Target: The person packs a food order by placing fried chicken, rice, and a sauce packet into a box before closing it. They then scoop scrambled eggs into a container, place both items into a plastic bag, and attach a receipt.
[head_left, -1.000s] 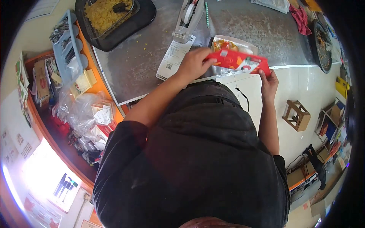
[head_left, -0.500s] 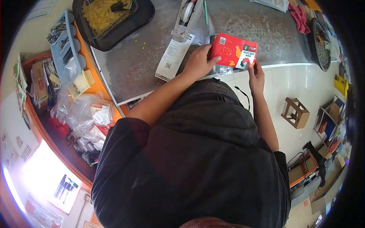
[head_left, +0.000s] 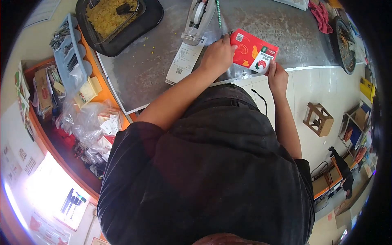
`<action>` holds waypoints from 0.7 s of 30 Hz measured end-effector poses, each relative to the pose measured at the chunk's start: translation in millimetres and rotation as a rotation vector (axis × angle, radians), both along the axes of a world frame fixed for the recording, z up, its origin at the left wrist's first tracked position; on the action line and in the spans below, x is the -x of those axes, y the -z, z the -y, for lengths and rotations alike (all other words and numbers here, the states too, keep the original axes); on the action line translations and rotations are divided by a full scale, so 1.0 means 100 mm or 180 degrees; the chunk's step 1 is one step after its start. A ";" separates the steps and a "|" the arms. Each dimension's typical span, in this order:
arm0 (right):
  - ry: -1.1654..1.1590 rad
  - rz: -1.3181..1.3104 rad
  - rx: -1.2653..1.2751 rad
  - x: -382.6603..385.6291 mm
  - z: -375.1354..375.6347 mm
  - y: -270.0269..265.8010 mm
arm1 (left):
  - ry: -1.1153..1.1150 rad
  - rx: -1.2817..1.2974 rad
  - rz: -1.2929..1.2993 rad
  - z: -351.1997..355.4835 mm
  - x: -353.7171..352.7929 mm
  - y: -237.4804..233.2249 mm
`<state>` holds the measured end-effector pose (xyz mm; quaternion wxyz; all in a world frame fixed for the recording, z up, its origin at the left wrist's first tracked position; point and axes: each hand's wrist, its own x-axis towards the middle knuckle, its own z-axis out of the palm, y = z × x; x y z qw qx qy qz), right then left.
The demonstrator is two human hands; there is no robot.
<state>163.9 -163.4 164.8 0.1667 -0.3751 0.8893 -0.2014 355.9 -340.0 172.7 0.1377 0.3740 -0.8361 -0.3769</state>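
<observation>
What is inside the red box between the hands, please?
The red box shows only its printed outside, with the left hand and right hand at its edges; any contents are covered.

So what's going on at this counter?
Someone has both hands on a red box at the counter edge: left hand along its left side, right hand at its near right corner. Its top looks down. A receipt lies left of it, by the tape dispenser; a black tray with yellow food sits further left.
</observation>
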 end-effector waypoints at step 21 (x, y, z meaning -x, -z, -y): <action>-0.1082 -0.0485 0.1249 0.33 0.46 0.14 | 0.0840 0.1066 -0.0381 0.16 0.55 0.29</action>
